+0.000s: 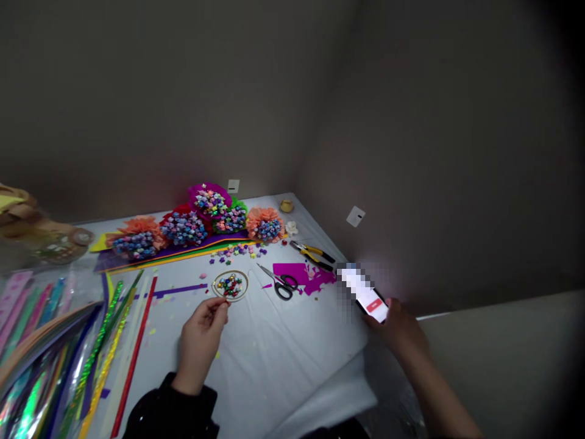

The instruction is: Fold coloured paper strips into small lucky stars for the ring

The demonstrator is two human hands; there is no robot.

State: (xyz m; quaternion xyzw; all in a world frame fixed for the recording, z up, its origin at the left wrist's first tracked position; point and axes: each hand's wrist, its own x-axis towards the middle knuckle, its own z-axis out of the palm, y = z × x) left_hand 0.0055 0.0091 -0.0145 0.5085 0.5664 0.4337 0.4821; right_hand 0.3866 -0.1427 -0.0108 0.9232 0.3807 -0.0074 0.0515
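My left hand, in a black sleeve, is closed in a pinch above the white-covered table. A speck of red shows at its fingertips, too small to name. Just beyond the fingers lies a round, gold-rimmed dish of small shiny folded stars in red, green, blue and gold. Black-handled scissors rest to its right, beside cut magenta paper. Loose pastel paper stars are scattered behind the dish. My right hand is out of view; a dark patch at the bottom edge may be my clothing.
Another person's bare forearm and hand hold a lit phone at the table's right edge. Pliers with yellow-black handles lie near the wall. Several star-filled paper flowers line the back. Glittery paper strips cover the left side.
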